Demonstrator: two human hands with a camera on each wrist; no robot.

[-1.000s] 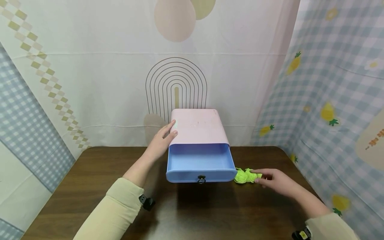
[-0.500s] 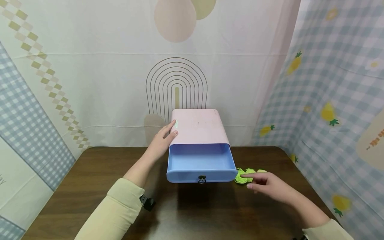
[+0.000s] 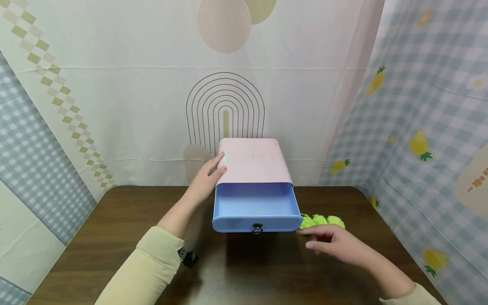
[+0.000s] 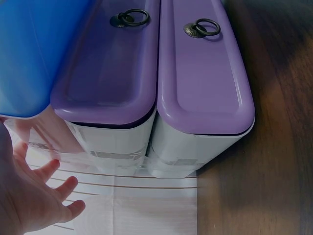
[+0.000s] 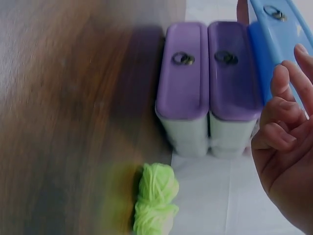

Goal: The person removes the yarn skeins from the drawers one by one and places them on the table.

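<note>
A pink-topped drawer unit [image 3: 253,161] stands on the table with its top blue drawer [image 3: 257,223] pulled out. Nothing shows on the part of the drawer floor in view. My left hand [image 3: 203,182] rests on the unit's upper left edge, thumb on top; its fingers look spread in the left wrist view. My right hand [image 3: 339,243] hovers near the drawer's front right corner, index finger extended and the others loosely bent, holding nothing. Just behind it lie lime-green yarn bundles [image 3: 319,220], also seen in the right wrist view as yarn [image 5: 156,196].
Two purple drawers [image 4: 203,73] with ring pulls sit pushed in below the blue one. A brown wooden table [image 3: 152,203] bears everything. Patterned cloth [image 3: 152,106] hangs behind, and checked cloth [image 3: 404,169] on the right.
My right hand has let go of the yarn and moved left and toward me, to beside the drawer's front corner. The left hand and drawer unit stay put.
</note>
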